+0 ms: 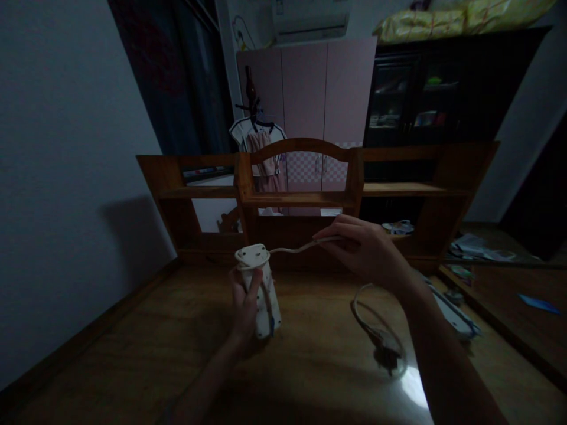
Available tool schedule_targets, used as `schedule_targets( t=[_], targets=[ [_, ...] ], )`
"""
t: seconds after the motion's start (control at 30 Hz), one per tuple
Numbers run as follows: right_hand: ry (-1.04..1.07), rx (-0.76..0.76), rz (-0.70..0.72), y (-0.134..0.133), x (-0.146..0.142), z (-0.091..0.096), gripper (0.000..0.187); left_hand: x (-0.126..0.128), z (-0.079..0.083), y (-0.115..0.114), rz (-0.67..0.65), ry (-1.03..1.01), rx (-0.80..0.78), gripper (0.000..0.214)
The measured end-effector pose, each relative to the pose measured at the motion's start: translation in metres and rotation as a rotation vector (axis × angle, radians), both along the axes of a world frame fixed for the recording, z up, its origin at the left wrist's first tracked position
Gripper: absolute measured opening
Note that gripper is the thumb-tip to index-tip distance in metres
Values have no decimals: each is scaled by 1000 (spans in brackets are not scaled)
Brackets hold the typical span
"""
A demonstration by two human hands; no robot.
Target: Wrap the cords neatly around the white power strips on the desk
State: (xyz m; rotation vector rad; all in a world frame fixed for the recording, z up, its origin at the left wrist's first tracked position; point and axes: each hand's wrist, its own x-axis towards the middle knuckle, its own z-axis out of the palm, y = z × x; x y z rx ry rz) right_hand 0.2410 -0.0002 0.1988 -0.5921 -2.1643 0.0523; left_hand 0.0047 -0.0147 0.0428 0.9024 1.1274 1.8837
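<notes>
My left hand (245, 301) is closed around a white power strip (267, 304), held tilted above the wooden surface. Its white cord wraps around the upper end of the strip. From there a stretch of cord (295, 250) runs right to my right hand (361, 245), whose thumb and fingers pinch it. Below the right hand, the loose end of the cord curves down to a plug (388, 358) near the wooden surface. Part of the cord is hidden behind my right hand and forearm.
A wooden shelf unit (301, 199) spans the far side of the wooden surface (310, 354). Another white, long object (454, 313) lies at the right, partly behind my forearm. A wall (80, 195) stands on the left. Pink wardrobe doors (305, 94) are farther back.
</notes>
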Motion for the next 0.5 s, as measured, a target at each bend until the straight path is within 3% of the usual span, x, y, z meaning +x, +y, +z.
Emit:
schedule_targets(
  t=[0.17, 0.33, 0.5],
  targets=[
    [-150, -31, -127, 7, -5, -9, 14, -1, -13, 8, -277, -65, -196, 51],
    [-130, 26, -254, 27, 2, -17, 14, 7, -12, 6, -511, -147, -352, 48],
    [-157, 116, -375, 55, 4, -35, 13, 11, -17, 7, -611, -213, -355, 45]
  ],
)
